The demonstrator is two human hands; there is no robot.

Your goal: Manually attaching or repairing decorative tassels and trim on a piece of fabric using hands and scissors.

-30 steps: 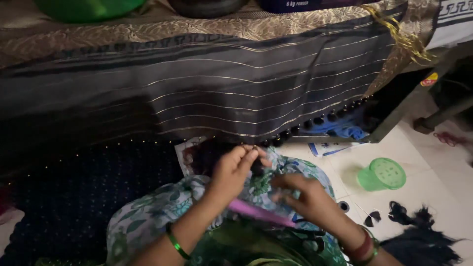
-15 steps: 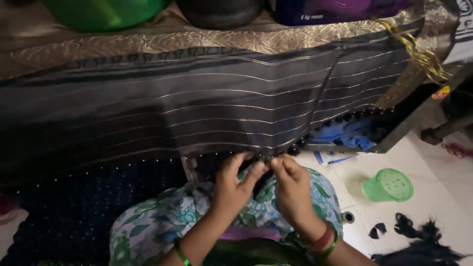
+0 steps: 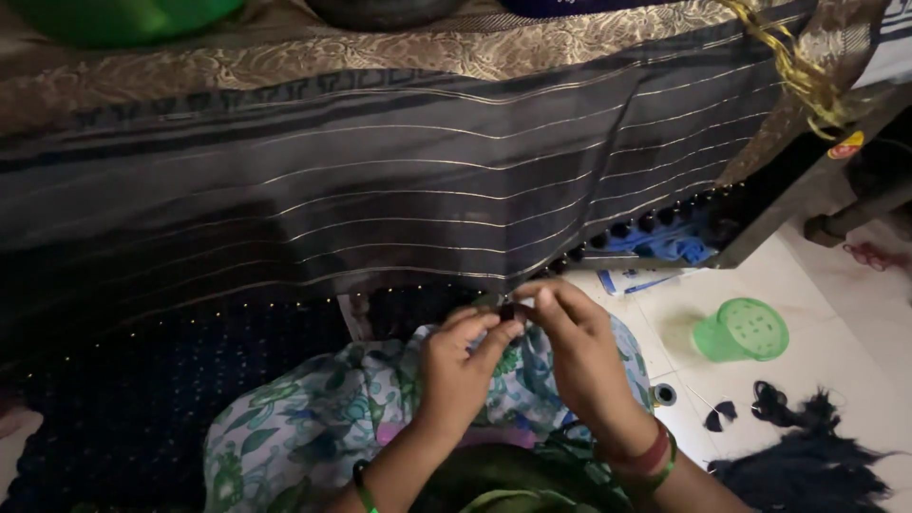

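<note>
Draped dark sari cloth (image 3: 380,199) hangs behind; left hand (image 3: 461,366) and right hand (image 3: 584,351) pinch a small black tassel (image 3: 507,311) at its hem, knotting apparently underway, calling next for a firm pull.

Both hands are working at the lower edge of the dark striped cloth (image 3: 380,199). The left hand (image 3: 456,366) and right hand (image 3: 584,351) are pinching a small dark tassel (image 3: 507,311) together. A green cup (image 3: 741,330) is lying on the floor (image 3: 836,380).
</note>
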